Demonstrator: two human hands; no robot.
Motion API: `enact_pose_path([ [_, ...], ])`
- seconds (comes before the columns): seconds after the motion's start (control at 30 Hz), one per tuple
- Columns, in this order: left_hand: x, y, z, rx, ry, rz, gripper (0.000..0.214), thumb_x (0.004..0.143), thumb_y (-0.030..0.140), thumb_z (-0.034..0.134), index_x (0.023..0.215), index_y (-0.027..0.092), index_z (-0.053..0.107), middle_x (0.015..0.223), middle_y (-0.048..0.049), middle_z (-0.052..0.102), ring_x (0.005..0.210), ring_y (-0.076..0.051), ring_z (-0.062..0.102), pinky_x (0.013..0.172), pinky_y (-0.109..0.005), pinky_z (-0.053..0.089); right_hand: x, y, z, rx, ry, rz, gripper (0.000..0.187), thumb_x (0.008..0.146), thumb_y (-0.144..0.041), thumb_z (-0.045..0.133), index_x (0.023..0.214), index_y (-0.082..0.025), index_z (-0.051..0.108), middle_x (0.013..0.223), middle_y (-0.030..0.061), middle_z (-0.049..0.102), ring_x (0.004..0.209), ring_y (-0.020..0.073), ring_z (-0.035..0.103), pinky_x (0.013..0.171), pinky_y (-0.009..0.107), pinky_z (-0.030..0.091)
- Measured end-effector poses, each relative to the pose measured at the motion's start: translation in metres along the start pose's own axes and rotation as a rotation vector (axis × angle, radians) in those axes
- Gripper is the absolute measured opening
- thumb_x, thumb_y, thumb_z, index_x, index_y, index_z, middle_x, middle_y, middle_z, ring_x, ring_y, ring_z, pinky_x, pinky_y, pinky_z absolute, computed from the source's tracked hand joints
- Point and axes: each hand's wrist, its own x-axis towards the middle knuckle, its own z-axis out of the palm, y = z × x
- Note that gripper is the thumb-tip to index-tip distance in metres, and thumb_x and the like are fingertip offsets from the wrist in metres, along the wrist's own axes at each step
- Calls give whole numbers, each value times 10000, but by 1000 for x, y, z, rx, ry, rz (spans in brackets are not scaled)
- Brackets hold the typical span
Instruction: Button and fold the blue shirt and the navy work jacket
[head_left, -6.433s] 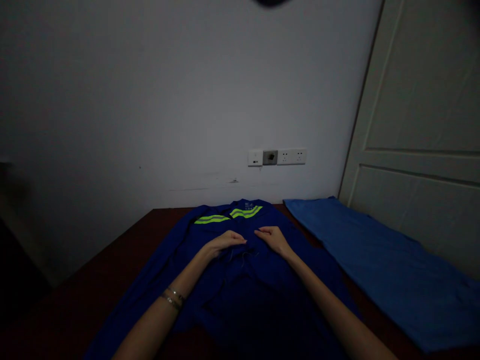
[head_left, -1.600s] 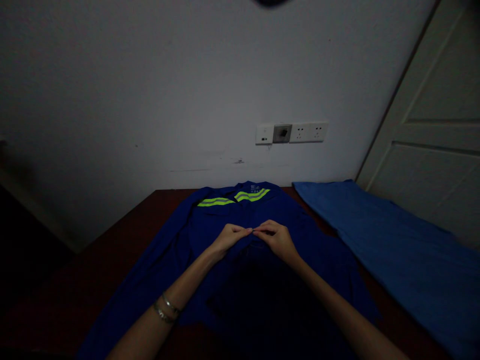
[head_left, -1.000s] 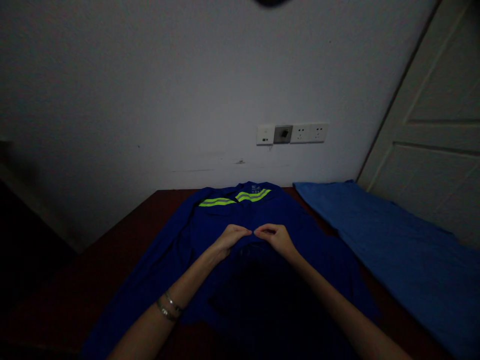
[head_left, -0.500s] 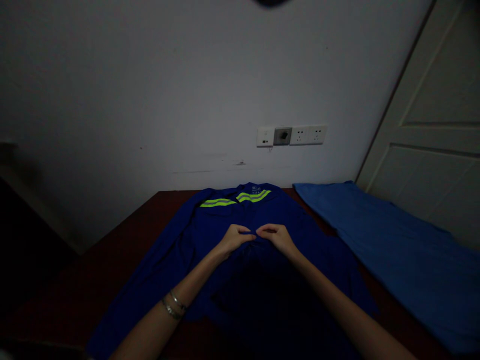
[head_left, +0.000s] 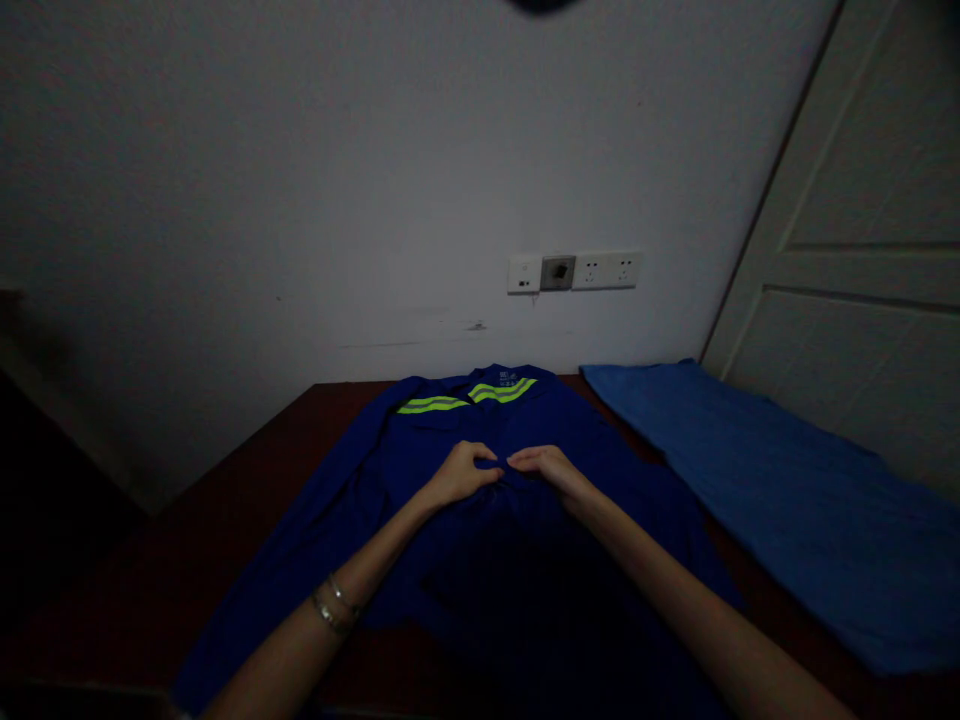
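A dark blue work jacket (head_left: 420, 450) with yellow-green and grey reflective stripes across its chest lies spread out, collar toward the wall. Over its front middle, my left hand (head_left: 463, 471) pinches the fabric between thumb and fingers. My right hand (head_left: 551, 468) is just beside it, fingers closed on the jacket's front edge. Only a small gap separates the two sets of fingertips. Whatever small fastening may lie between them is too dark to make out. The lower part of the jacket sinks into shadow.
The jacket rests on a dark red tabletop (head_left: 247, 470) against a pale wall (head_left: 337, 200). On the right lies a lighter blue cloth (head_left: 757, 480), beside a panelled door (head_left: 862, 260). A row of wall sockets (head_left: 574, 272) is above the table.
My fingers have shifted slightly on the jacket front, the right hand's fingers now straighter. The view has turned a little, so the sockets and door sit slightly further left.
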Motion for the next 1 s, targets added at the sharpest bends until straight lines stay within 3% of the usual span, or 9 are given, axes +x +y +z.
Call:
enact_pose_path([
  [0.2, -5, -1, -4, -4, -6, -42, 223, 694, 279, 565, 794, 119, 684, 775, -47, 674, 755, -196, 597, 693, -259, 423, 2, -5, 3, -37, -43, -36, 127, 522, -221, 688, 630, -153, 695, 601, 13, 674, 570, 124, 578, 616, 249, 444],
  [0.33, -10, 3, -8, -21, 50, -59, 288, 680, 313, 611, 906, 144, 665, 935, -57, 667, 899, -212, 581, 805, -275, 409, -2, -11, 2, -128, -51, -120, 154, 556, -271, 685, 659, -157, 697, 622, 5, 674, 598, 126, 579, 632, 251, 442],
  [0.47, -21, 10, -18, -46, 13, 8, 350, 710, 348, 608, 1009, 169, 621, 1049, -66, 626, 990, -202, 543, 877, -279, 382, -10, -15, 1, -219, -71, -181, 189, 579, -306, 679, 686, -150, 693, 648, 6, 673, 638, 136, 590, 648, 253, 442],
  [0.67, -51, 18, -41, -18, -14, -45, 533, 715, 417, 608, 1186, 199, 489, 1153, -84, 546, 1027, -204, 507, 881, -312, 393, -25, -10, -8, -331, -68, -262, 371, 628, -361, 670, 930, -145, 666, 788, 31, 674, 699, 146, 599, 637, 258, 452],
  [0.8, -78, 17, -58, 98, -95, -68, 589, 715, 445, 597, 1227, 205, 432, 1188, -90, 510, 1058, -216, 490, 905, -346, 385, -47, -3, -26, -424, -42, -288, 425, 653, -381, 658, 1001, -138, 633, 866, 57, 658, 683, 143, 595, 612, 255, 458],
  [1.0, -124, 20, -88, 479, -146, -16, 368, 750, 447, 543, 1031, 209, 526, 1043, -58, 557, 958, -206, 519, 824, -299, 385, -105, 1, -60, -629, -36, -306, 455, 694, -407, 615, 1089, -181, 599, 954, 78, 648, 796, 177, 605, 713, 276, 474],
])
